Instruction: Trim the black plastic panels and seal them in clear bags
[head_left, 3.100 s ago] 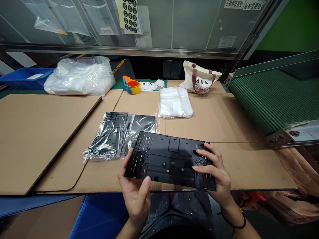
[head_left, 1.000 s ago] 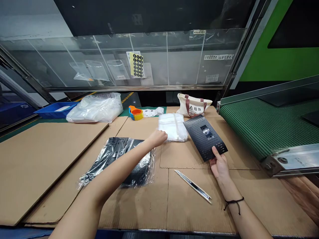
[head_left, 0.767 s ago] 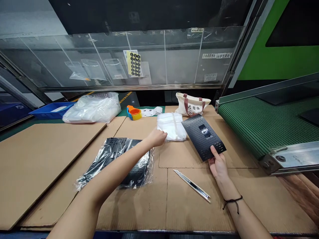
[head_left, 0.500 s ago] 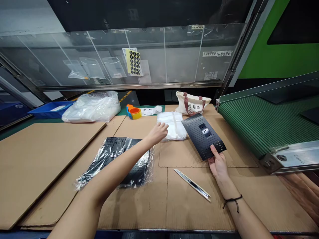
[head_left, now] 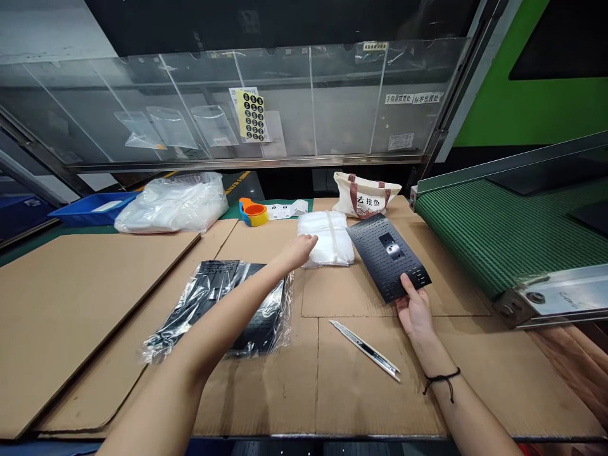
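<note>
Along the cardboard-covered bench [head_left: 256, 405]: black plastic panels sealed in clear film [head_left: 209, 297]; my left hand [head_left: 297, 252], fingers loosely curled and holding nothing, at the edge of a white strapped bundle of film bags [head_left: 327, 244]; a perforated black plastic panel [head_left: 387, 256], apparently stiff and light, best taken by its edge, pinched at its lower edge between thumb and fingers of my right hand [head_left: 415, 309].

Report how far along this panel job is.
Done: one black perforated plastic panel lies bare, unwrapped. In hand: the right hand grips it, while the left hand is at the stack of white bags. Left: the black panels in clear plastic wrap remain wrapped.
</note>
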Demonstrator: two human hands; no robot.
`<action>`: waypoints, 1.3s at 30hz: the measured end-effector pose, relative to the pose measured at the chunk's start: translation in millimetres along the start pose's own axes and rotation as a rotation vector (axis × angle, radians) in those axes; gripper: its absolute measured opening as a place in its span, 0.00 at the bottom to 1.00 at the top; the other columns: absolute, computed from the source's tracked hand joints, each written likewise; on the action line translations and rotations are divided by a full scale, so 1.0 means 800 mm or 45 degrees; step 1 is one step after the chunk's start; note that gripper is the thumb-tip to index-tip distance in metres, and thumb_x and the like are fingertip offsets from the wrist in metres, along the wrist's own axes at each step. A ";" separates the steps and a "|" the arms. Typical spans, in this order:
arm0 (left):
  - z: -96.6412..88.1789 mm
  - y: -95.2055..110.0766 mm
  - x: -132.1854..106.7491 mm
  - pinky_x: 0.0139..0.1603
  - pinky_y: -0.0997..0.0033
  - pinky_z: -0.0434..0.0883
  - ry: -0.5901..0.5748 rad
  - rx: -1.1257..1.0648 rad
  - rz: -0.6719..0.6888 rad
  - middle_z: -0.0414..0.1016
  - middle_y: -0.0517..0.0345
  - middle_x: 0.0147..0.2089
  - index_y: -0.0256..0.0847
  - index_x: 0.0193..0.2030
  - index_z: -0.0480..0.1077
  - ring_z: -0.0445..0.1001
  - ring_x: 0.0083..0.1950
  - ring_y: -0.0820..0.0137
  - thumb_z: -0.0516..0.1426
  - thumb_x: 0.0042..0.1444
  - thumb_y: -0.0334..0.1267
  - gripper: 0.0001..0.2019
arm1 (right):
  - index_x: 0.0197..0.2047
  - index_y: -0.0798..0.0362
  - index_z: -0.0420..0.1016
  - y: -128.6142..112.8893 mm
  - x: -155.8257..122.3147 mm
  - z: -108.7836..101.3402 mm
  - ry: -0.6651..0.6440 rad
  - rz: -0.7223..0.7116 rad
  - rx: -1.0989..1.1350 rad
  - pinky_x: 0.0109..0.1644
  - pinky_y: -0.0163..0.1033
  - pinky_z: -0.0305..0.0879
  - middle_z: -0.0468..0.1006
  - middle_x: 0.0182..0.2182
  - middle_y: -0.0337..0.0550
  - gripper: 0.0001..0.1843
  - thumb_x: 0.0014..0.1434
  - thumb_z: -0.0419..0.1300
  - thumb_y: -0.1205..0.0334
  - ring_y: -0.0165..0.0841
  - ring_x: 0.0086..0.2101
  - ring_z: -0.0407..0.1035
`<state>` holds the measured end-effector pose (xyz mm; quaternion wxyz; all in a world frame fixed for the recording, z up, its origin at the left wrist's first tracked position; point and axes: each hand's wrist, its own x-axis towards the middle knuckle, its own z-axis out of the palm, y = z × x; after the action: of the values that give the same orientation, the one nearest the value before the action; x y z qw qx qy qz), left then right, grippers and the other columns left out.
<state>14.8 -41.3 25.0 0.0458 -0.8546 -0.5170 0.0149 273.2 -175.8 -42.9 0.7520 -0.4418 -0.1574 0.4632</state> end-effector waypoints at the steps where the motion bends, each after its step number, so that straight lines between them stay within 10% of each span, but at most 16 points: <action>1: 0.000 0.001 0.000 0.46 0.59 0.74 0.007 -0.002 -0.012 0.73 0.51 0.48 0.36 0.50 0.69 0.74 0.47 0.65 0.57 0.63 0.41 0.13 | 0.37 0.52 0.79 0.000 0.000 0.000 -0.002 -0.012 -0.014 0.40 0.41 0.77 0.83 0.37 0.41 0.27 0.33 0.76 0.52 0.34 0.34 0.77; 13: 0.002 0.008 0.015 0.46 0.59 0.74 -0.037 0.050 0.021 0.74 0.52 0.47 0.36 0.47 0.70 0.74 0.45 0.66 0.57 0.63 0.41 0.12 | 0.39 0.55 0.80 0.009 -0.010 0.000 -0.142 -0.265 -0.340 0.56 0.51 0.68 0.83 0.40 0.46 0.25 0.37 0.75 0.51 0.44 0.45 0.76; 20: -0.028 0.011 -0.007 0.48 0.63 0.69 0.011 0.092 0.217 0.75 0.45 0.43 0.33 0.42 0.73 0.71 0.51 0.60 0.52 0.57 0.19 0.12 | 0.38 0.54 0.81 0.012 -0.008 -0.004 -0.158 -0.346 -0.443 0.55 0.52 0.67 0.83 0.39 0.46 0.24 0.40 0.74 0.49 0.44 0.44 0.76; 30: -0.015 0.008 0.003 0.43 0.62 0.72 0.032 0.043 -0.105 0.75 0.53 0.41 0.36 0.41 0.72 0.74 0.41 0.67 0.54 0.64 0.45 0.13 | 0.35 0.54 0.81 0.006 -0.011 -0.002 -0.140 -0.365 -0.501 0.50 0.50 0.70 0.84 0.35 0.45 0.22 0.40 0.74 0.49 0.43 0.40 0.77; 39: -0.004 0.006 0.005 0.51 0.55 0.71 -0.112 -0.084 0.037 0.74 0.52 0.48 0.37 0.46 0.71 0.73 0.49 0.64 0.57 0.62 0.41 0.10 | 0.38 0.53 0.81 0.008 -0.011 -0.007 -0.192 -0.398 -0.546 0.52 0.48 0.69 0.84 0.38 0.44 0.21 0.44 0.72 0.50 0.40 0.41 0.76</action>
<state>21.2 -40.6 28.0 -0.0054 -0.8616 -0.5063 0.0360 268.5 -184.7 -49.8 0.6897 -0.5256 -0.3737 0.3292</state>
